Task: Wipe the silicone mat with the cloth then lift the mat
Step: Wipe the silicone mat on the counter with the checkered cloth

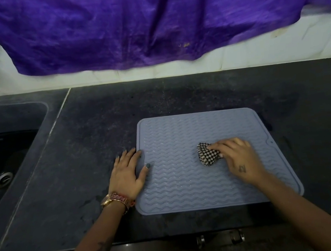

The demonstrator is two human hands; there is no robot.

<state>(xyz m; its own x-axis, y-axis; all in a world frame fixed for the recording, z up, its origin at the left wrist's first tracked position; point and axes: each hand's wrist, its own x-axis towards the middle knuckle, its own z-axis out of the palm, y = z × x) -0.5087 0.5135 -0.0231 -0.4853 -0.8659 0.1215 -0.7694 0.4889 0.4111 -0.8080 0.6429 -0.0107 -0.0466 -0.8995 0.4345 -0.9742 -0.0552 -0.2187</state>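
On the dark stone surface [100, 157], toward 5 o'clock, lies the rounded-square grey silicone mat [191, 186], ridged in wavy lines. The left hand [127, 173] presses its 9 o'clock edge, fingers spread flat; the right hand [240, 157] has its fingers curled round a bunched checkered cloth [206, 154] at mid-mat.

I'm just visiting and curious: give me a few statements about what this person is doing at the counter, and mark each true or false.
1. The right hand grips a checked cloth on the silicone mat. True.
2. The mat is lifted off the counter. False: it lies flat on it.
3. The left hand rests open at the mat's left edge. True.
4. The sink is right of the mat. False: it is to the left.
5. A purple fabric hangs behind the counter. True.
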